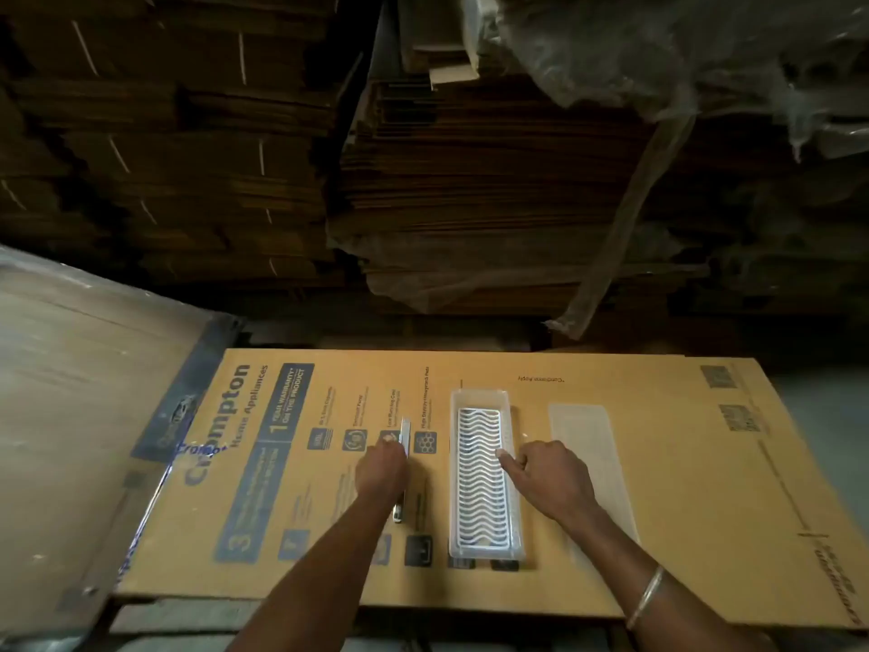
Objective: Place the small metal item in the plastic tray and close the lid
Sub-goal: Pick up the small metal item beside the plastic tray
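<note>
A long clear plastic tray (479,398) lies lengthwise on a flat printed cardboard sheet (658,463). A white wavy grid insert (479,501) fills its bottom. The translucent lid (580,423) lies flat to the right of the tray. My left hand (382,470) grips a narrow metal strip (405,432) left of the tray; the strip's ends stick out above and below the hand. My right hand (548,477) rests on the tray's right rim, fingertips pinched at the edge of the insert.
Tall stacks of flattened cardboard (470,190) rise behind the sheet. Crumpled clear plastic wrap (682,54) hangs at the top right. A large plastic-covered board (70,392) lies to the left. A metal bangle circles my right wrist (645,597).
</note>
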